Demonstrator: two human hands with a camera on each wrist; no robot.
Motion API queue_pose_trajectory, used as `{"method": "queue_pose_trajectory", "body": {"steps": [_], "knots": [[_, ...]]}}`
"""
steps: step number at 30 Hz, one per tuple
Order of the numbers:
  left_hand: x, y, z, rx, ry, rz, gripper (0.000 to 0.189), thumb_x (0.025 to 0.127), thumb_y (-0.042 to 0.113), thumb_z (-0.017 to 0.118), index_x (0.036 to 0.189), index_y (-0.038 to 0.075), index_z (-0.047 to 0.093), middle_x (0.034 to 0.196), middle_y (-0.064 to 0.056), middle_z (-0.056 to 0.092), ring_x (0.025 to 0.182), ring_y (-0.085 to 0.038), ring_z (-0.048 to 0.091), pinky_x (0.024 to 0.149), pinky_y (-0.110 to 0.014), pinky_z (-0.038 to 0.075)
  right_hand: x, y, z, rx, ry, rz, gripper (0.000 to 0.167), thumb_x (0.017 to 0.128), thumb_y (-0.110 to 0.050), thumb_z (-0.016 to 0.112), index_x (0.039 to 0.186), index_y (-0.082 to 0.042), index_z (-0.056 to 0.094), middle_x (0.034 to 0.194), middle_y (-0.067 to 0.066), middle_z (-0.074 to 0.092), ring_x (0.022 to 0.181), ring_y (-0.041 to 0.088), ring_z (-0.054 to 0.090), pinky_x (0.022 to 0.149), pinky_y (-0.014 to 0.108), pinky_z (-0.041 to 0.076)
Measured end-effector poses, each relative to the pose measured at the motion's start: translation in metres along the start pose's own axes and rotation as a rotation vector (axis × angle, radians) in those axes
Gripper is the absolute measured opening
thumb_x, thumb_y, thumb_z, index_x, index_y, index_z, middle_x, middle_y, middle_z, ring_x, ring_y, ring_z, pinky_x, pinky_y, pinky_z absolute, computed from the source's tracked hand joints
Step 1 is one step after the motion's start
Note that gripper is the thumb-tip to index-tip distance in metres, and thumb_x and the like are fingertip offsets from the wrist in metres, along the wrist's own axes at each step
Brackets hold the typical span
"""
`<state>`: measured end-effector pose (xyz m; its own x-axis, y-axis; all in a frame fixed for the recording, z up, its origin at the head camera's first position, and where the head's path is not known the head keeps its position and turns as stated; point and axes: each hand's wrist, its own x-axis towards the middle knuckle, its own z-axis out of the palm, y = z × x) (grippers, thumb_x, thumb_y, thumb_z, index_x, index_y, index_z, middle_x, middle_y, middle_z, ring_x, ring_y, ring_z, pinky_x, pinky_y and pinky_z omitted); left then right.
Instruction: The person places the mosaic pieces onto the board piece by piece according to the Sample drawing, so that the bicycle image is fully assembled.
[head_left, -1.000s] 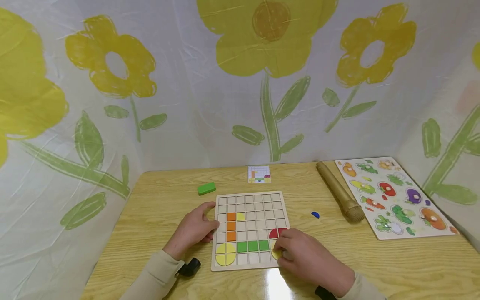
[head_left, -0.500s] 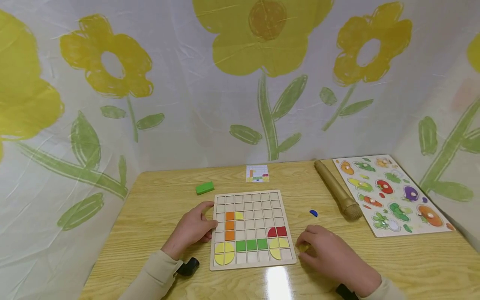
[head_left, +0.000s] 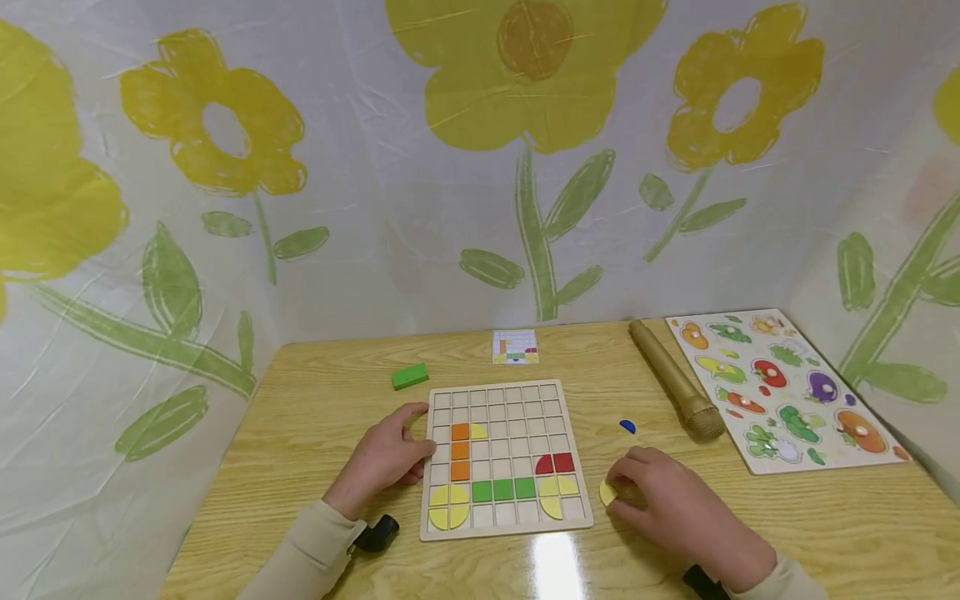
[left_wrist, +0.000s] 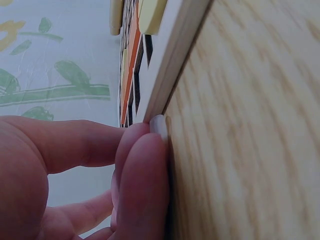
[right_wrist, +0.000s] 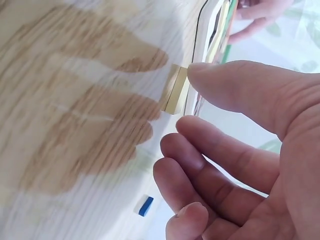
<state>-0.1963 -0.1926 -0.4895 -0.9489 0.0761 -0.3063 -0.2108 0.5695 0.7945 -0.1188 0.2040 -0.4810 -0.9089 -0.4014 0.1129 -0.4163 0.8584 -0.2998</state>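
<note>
My left hand (head_left: 386,450) rests beside the wooden grid board (head_left: 517,414), its fingertips touching the left edge; the left wrist view shows the fingertips (left_wrist: 142,165) against the board's side, at table level. Orange, green, yellow and red pieces sit in the grid. Beside the lower right corner, a yellow quarter-circle piece (head_left: 606,493) lies flat on the table. My right hand (head_left: 671,500) is at that piece. In the right wrist view its thumb (right_wrist: 225,82) overlaps one end of the yellow piece (right_wrist: 175,90), while the loosely bent fingers stand apart from it.
A blue half-round piece (head_left: 627,427) lies beyond my right hand. Behind the board are a green block (head_left: 410,377) and a small pattern card (head_left: 515,347). A gold microphone (head_left: 678,383) and a vegetable puzzle board (head_left: 787,392) lie to the right. A flowered cloth backs the table.
My right hand has moved right, off the board's lower right corner, with a yellow quarter-circle piece; the piece now lies on the table and that corner cell is bare. The left hand has stayed put.
</note>
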Motion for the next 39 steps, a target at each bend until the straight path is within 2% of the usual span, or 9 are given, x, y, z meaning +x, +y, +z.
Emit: {"method": "queue_pose_trajectory", "body": {"steps": [10, 15, 23, 31, 35, 39], "knots": [[-0.001, 0.001, -0.001, -0.008, 0.006, -0.002, 0.071, 0.097, 0.015, 0.075, 0.162, 0.018, 0.048, 0.079, -0.011, 0.068, 0.06, -0.019, 0.065, 0.057, -0.031, 0.057, 0.005, -0.003, 0.002, 0.015, -0.035, 0.023, 0.027, 0.085, -0.04, 0.092, 0.098, -0.023, 0.075, 0.093, -0.014, 0.062, 0.087, 0.003, 0.056, 0.08, 0.032, 0.058], [0.0, 0.0, 0.001, -0.012, 0.0, -0.001, 0.071, 0.097, 0.015, 0.075, 0.162, 0.018, 0.048, 0.077, -0.011, 0.068, 0.06, -0.02, 0.065, 0.057, -0.032, 0.057, 0.007, -0.003, 0.002, 0.013, -0.029, 0.011, 0.024, 0.085, -0.033, 0.093, 0.097, -0.022, 0.076, 0.093, -0.014, 0.062, 0.087, 0.003, 0.056, 0.078, 0.03, 0.057], [-0.002, 0.002, 0.0, 0.009, 0.006, 0.005, 0.071, 0.097, 0.015, 0.076, 0.162, 0.017, 0.048, 0.078, -0.01, 0.068, 0.06, -0.02, 0.066, 0.057, -0.032, 0.058, 0.009, 0.014, -0.001, -0.015, 0.008, 0.073, 0.017, 0.086, -0.026, 0.09, 0.096, -0.021, 0.077, 0.09, -0.013, 0.062, 0.085, 0.003, 0.055, 0.079, 0.032, 0.058], [-0.002, 0.001, -0.001, 0.003, 0.011, 0.001, 0.07, 0.097, 0.015, 0.076, 0.162, 0.018, 0.048, 0.079, -0.011, 0.067, 0.06, -0.02, 0.066, 0.056, -0.031, 0.058, 0.02, 0.007, -0.001, 0.038, -0.045, 0.09, 0.017, 0.087, -0.028, 0.09, 0.095, -0.022, 0.076, 0.094, -0.011, 0.066, 0.09, 0.006, 0.058, 0.082, 0.034, 0.059], [-0.002, 0.001, -0.001, 0.003, 0.011, 0.011, 0.07, 0.097, 0.014, 0.076, 0.162, 0.017, 0.049, 0.078, -0.011, 0.067, 0.06, -0.02, 0.066, 0.056, -0.032, 0.058, 0.024, 0.003, 0.001, 0.041, -0.064, 0.084, 0.019, 0.086, -0.03, 0.092, 0.094, -0.024, 0.075, 0.094, -0.013, 0.066, 0.092, 0.005, 0.058, 0.084, 0.034, 0.059], [-0.002, 0.001, -0.001, 0.014, 0.016, 0.016, 0.069, 0.097, 0.015, 0.076, 0.161, 0.017, 0.049, 0.077, -0.009, 0.067, 0.06, -0.019, 0.066, 0.056, -0.031, 0.058, 0.024, 0.003, 0.002, 0.023, -0.046, 0.028, 0.019, 0.085, -0.026, 0.091, 0.094, -0.024, 0.075, 0.092, -0.014, 0.066, 0.088, 0.003, 0.058, 0.081, 0.031, 0.059]]}}
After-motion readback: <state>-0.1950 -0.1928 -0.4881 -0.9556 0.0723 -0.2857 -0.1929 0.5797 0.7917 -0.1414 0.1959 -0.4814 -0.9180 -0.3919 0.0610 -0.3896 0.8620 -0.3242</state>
